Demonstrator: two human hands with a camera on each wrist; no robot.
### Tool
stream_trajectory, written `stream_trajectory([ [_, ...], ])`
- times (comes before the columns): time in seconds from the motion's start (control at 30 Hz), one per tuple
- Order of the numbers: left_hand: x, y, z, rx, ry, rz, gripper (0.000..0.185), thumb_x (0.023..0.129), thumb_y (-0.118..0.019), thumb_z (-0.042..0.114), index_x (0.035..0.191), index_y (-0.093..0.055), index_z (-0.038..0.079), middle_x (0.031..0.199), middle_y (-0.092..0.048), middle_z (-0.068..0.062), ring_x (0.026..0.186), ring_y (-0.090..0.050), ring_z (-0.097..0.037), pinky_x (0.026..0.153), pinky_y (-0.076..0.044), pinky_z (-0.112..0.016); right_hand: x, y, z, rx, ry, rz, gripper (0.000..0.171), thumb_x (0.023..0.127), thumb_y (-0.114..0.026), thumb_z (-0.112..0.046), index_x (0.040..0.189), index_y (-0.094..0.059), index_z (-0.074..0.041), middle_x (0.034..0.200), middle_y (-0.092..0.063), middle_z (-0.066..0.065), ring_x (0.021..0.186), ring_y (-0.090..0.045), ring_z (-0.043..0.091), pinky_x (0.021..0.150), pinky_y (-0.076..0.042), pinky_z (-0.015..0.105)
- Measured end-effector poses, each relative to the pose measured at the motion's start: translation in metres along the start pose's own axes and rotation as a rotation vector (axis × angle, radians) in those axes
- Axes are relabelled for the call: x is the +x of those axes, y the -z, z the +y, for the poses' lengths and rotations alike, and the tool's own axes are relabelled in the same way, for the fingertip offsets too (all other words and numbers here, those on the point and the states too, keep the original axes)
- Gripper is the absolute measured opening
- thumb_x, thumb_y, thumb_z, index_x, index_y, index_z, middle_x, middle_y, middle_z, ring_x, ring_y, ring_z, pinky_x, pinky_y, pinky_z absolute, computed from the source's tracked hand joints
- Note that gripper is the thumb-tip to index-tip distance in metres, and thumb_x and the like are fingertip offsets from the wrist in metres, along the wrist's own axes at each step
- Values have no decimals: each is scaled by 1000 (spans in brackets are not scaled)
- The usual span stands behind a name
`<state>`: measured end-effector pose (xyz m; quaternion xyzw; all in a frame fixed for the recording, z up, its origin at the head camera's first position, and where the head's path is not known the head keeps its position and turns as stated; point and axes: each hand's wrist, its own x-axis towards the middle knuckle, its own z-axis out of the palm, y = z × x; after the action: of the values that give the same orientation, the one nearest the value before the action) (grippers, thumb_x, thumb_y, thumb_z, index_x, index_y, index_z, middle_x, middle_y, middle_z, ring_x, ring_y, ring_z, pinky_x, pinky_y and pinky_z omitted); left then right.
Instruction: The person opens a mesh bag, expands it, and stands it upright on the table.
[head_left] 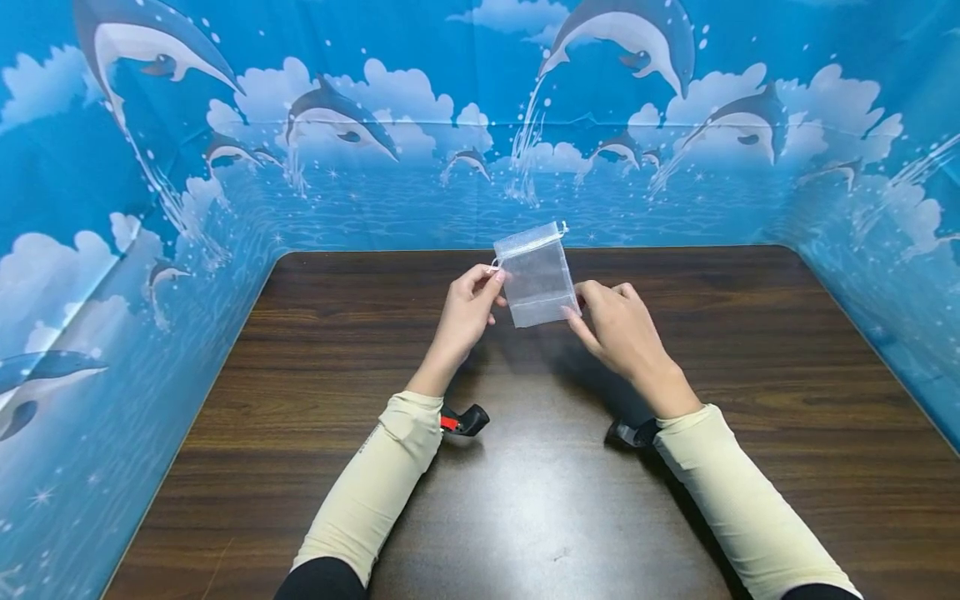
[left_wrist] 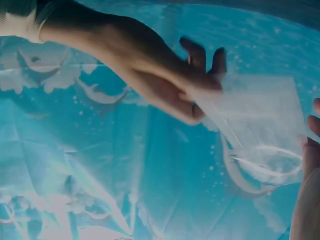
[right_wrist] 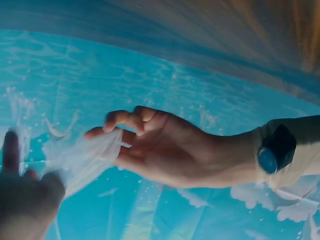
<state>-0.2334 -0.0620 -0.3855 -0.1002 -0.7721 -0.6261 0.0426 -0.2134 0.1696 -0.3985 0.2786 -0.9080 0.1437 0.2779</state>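
Note:
A small sheer white organza pouch (head_left: pixel 537 273) with a drawstring top is held up above the dark wooden table (head_left: pixel 525 500). My left hand (head_left: pixel 471 305) pinches the pouch's left edge near its top. My right hand (head_left: pixel 617 327) pinches its lower right corner. In the left wrist view the left hand (left_wrist: pixel 165 80) grips the translucent pouch (left_wrist: pixel 260 125), whose drawstring loops hang below. In the right wrist view the right hand (right_wrist: pixel 150 145) has thumb and fingers closed on the crumpled pouch (right_wrist: pixel 82 155).
Blue dolphin-print backdrop walls (head_left: pixel 150 208) enclose the table on the left, back and right. Both forearms wear cream sleeves with wrist-mounted cameras (head_left: pixel 465 419). The brown tabletop stretches around and below the hands.

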Motion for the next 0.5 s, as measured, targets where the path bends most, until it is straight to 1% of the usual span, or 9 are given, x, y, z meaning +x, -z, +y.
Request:
stream_trajectory([
  [0.07, 2, 3, -4, 9, -28, 20, 24, 99, -53, 29, 107, -66, 10, 102, -66, -8, 85, -63, -31, 54, -48, -29, -1, -2, 4, 32, -18, -160, 33, 98, -49, -41, 112, -52, -11, 93, -65, 3, 81, -60, 18, 78, -43, 42],
  [0.1, 3, 3, -7, 21, -45, 27, 23, 98, -54, 29, 106, -67, 11, 101, -66, -8, 86, -63, -31, 55, -49, -30, -2, -3, 6, 50, -35, -225, 36, 98, -50, -43, 115, -51, -12, 100, -65, 4, 88, -61, 18, 80, -44, 42],
  [0.13, 4, 3, -10, 41, -61, 34, 23, 97, -55, 30, 106, -68, 12, 100, -66, -7, 85, -62, -30, 56, -49, -29, -3, -5, 8, 70, -50, -276, 37, 97, -51, -44, 117, -50, -12, 105, -65, 4, 93, -62, 19, 81, -44, 43],
  [0.2, 5, 1, -16, 91, -103, 49, 23, 96, -58, 31, 104, -70, 13, 100, -65, -6, 83, -62, -26, 58, -50, -28, -5, -10, 12, 110, -73, -340, 38, 96, -53, -44, 119, -50, -13, 110, -65, 6, 97, -63, 20, 84, -45, 43],
  [0.27, 6, -2, -24, 124, -151, 62, 22, 94, -60, 29, 103, -72, 13, 102, -65, -5, 81, -61, -21, 61, -50, -24, -7, -16, 16, 159, -91, -368, 37, 96, -55, -41, 119, -50, -13, 110, -65, 5, 90, -63, 19, 81, -47, 41],
  [0.33, 7, -7, -32, 131, -197, 67, 21, 93, -62, 27, 102, -73, 11, 107, -66, -3, 81, -62, -14, 64, -51, -22, -10, -22, 21, 208, -103, -372, 33, 96, -56, -38, 118, -51, -14, 108, -65, 3, 82, -62, 17, 77, -48, 39],
  [0.37, 7, -9, -35, 120, -218, 65, 21, 92, -63, 25, 102, -73, 10, 110, -66, -3, 82, -62, -12, 65, -51, -21, -11, -25, 22, 236, -112, -371, 32, 96, -56, -37, 118, -51, -14, 106, -65, 2, 78, -61, 17, 74, -48, 38],
  [0.43, 7, -13, -40, 84, -252, 55, 20, 92, -63, 22, 103, -73, 9, 114, -67, -2, 86, -62, -9, 68, -52, -20, -12, -29, 26, 290, -144, -364, 30, 96, -55, -36, 118, -51, -15, 106, -65, 2, 79, -61, 17, 73, -47, 39],
  [0.5, 7, -15, -43, 49, -274, 42, 19, 92, -63, 19, 103, -73, 8, 116, -67, -3, 92, -63, -10, 69, -53, -19, -13, -31, 28, 341, -195, -344, 32, 96, -56, -36, 119, -50, -14, 108, -64, 3, 86, -62, 19, 76, -47, 41],
])
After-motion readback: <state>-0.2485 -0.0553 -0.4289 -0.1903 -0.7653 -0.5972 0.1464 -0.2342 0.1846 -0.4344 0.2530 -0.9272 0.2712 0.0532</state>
